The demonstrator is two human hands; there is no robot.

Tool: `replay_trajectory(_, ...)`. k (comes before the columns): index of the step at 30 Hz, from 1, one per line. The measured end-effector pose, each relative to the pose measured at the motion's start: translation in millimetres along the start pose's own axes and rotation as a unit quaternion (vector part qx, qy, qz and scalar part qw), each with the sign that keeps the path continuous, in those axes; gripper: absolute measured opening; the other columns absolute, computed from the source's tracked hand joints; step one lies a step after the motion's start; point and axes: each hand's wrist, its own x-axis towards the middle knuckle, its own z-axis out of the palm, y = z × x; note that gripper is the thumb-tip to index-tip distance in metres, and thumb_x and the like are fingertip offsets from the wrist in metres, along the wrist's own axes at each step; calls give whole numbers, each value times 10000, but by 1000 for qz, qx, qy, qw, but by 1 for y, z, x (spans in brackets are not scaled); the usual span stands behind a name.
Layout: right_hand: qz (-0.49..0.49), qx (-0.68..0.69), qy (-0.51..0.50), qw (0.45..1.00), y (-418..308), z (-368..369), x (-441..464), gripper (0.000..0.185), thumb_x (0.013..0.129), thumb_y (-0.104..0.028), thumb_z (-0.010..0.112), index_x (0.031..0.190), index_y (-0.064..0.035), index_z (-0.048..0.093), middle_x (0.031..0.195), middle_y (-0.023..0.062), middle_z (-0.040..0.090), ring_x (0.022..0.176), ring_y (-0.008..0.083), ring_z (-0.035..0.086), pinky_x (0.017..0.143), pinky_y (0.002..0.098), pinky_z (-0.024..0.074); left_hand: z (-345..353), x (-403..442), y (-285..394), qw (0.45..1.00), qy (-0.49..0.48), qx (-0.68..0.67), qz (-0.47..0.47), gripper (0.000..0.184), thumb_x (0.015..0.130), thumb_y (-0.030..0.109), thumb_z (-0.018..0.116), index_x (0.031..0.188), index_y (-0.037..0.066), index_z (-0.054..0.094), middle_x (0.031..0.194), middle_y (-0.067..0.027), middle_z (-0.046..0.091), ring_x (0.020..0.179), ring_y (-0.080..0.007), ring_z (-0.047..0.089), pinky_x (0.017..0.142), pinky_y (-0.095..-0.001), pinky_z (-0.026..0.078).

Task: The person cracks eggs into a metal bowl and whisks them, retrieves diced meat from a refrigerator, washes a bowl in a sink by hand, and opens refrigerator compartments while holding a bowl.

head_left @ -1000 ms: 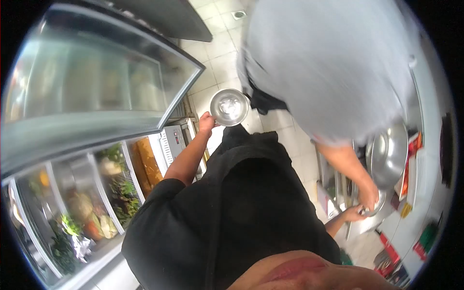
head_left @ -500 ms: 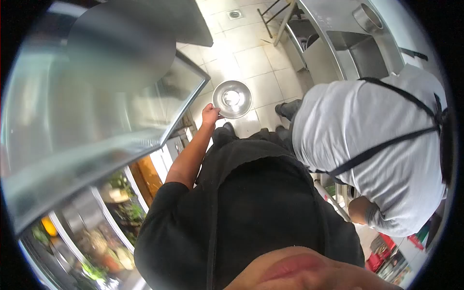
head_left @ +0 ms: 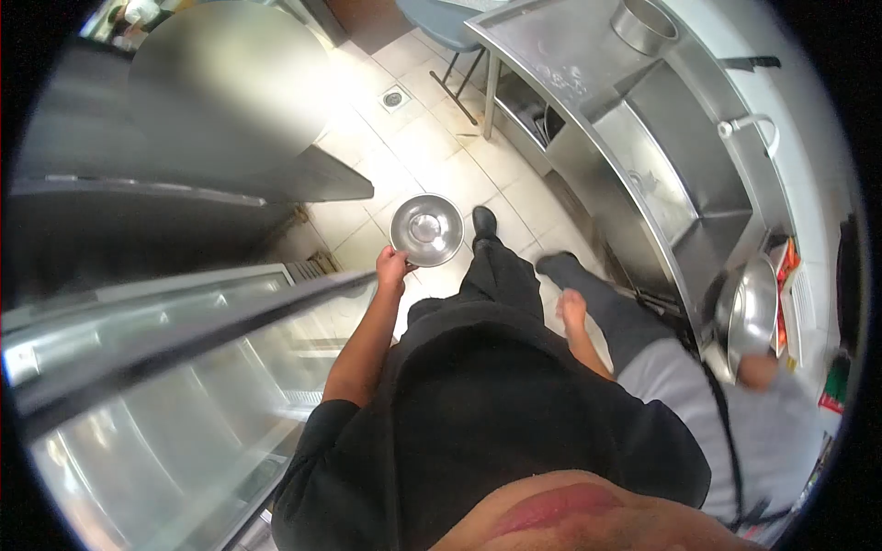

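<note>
My left hand (head_left: 393,266) grips the rim of a round metal bowl (head_left: 426,230), which hangs over the tiled floor in front of my body. Nothing but a shiny reflection shows inside the bowl. On the other side, my right hand (head_left: 571,308) is low beside my black clothing, its fingers apart and nothing in them. A co-worker in grey and white (head_left: 680,404) bends close by on the right.
A steel sink counter (head_left: 588,138) with a metal pot (head_left: 645,26) runs along the right. A large metal bowl (head_left: 751,308) lies near the co-worker. The glass fridge door (head_left: 193,404) is at the left, a stool (head_left: 446,20) at the top.
The view has turned toward the sink counter. The fridge's shelves of food are now behind the door. My right hand has come down from the far right to my side; the left still holds the bowl.
</note>
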Motion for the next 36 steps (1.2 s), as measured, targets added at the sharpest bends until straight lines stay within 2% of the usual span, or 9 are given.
replay_trajectory(1, -197, -133, 36, 971, 8, 3, 73, 260, 953, -281, 504, 927, -48, 617, 680, 14, 551, 521, 93, 476, 487, 257, 410, 11, 0, 0, 1000, 12, 16, 7, 97, 794, -26, 534, 796, 56, 481, 759, -69, 557, 638, -183, 611, 581, -365, 585)
replay_trajectory(2, -172, -127, 4, 977, -78, 26, 78, 254, 945, -262, 522, 871, -40, 619, 665, 1, 542, 564, 93, 484, 512, 270, 409, 16, 17, 3, 1000, 27, -6, -1, 103, 792, -27, 532, 796, 59, 476, 753, -63, 547, 631, -178, 603, 576, -369, 583)
replay_trajectory(3, -225, -185, 43, 956, -150, 54, 86, 271, 922, -215, 529, 1046, 10, 618, 979, 179, 660, 901, 252, 633, 811, 336, 478, 21, 32, 8, 999, 33, -9, -1, 104, 791, -28, 529, 795, 62, 477, 753, -65, 546, 637, -178, 603, 573, -368, 581)
replay_trajectory(5, -414, -94, -10, 905, -267, 104, 116, 241, 911, -150, 555, 1095, -8, 620, 1037, 158, 659, 958, 236, 634, 851, 317, 477, 31, 53, 20, 999, 50, -9, -5, 104, 790, -31, 525, 797, 64, 483, 755, -66, 548, 645, -177, 602, 570, -363, 579)
replay_trajectory(9, -561, -117, -76, 816, -490, 218, 128, 218, 872, -108, 577, 1065, -21, 625, 1025, 144, 649, 963, 310, 623, 838, 351, 484, 56, 113, 84, 997, 70, -19, 6, 100, 789, -35, 520, 808, 60, 497, 764, -60, 550, 652, -173, 596, 568, -350, 577)
replay_trajectory(13, -642, -224, -109, 725, -602, 316, 186, 280, 824, -174, 620, 1069, -39, 625, 1091, 153, 619, 1041, 321, 574, 902, 394, 457, 90, 141, 145, 994, 99, -37, 5, 146, 818, -22, 512, 961, 7, 521, 888, -114, 585, 744, -222, 619, 635, -357, 578)
replay_trajectory(19, -561, -400, -139, 712, -629, 428, 320, 380, 804, -273, 641, 1114, -54, 632, 1160, 175, 602, 1129, 329, 537, 980, 425, 419, 91, 225, 202, 986, 154, -67, -20, 82, 824, -25, 524, 894, 7, 495, 865, -118, 576, 729, -229, 618, 632, -380, 590)
replay_trajectory(21, -567, -534, -88, 621, -645, 423, 317, 334, 765, -240, 677, 1050, -67, 649, 1054, 150, 646, 1035, 309, 588, 912, 433, 444, 90, 263, 221, 982, 158, -97, -17, 113, 818, -32, 535, 795, 34, 446, 785, -91, 521, 710, -228, 610, 637, -405, 603)
replay_trajectory(36, -555, -595, -75, 577, -666, 436, 318, 101, 707, -127, 663, 768, -82, 595, 750, 108, 593, 783, 325, 586, 652, 439, 423, 31, 496, 341, 942, 270, -200, -1, 123, 763, -54, 528, 721, 39, 458, 750, -101, 539, 641, -228, 626, 520, -378, 600)
